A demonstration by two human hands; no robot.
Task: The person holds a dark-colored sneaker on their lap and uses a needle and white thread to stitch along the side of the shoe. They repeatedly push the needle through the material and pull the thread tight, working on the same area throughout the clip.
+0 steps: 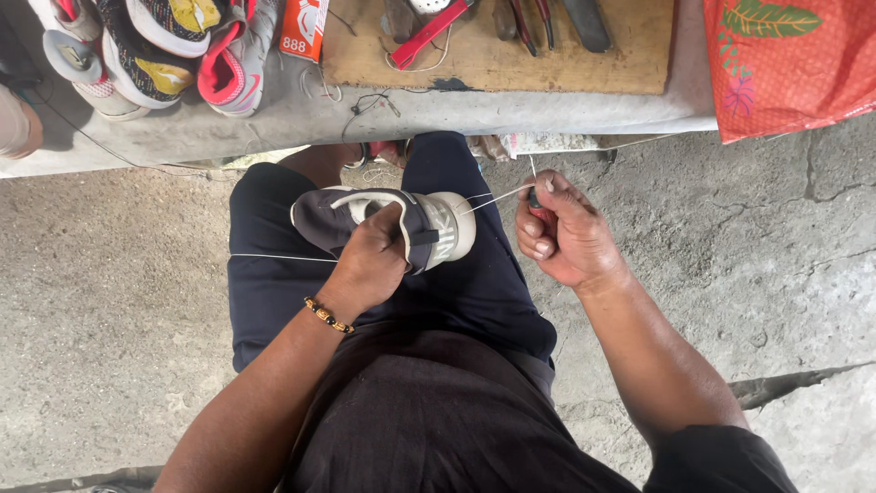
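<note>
A grey and white sneaker (438,224) rests on my lap, on dark trousers. My left hand (370,260) grips the shoe from above, over its middle; a beaded bracelet sits on that wrist. My right hand (558,233) is to the right of the shoe's toe, closed around a small red-handled tool and a thin white thread (497,197). The thread runs taut from the shoe's toe to my right hand. Another strand of the thread (283,257) stretches left from under my left hand.
A low ledge (274,123) runs across the top, carrying several sneakers (182,46) at left. A wooden board (511,55) holds hand tools, among them a red-handled one (429,32). A red patterned bag (789,59) hangs at right. Cracked concrete floor (730,274) surrounds me.
</note>
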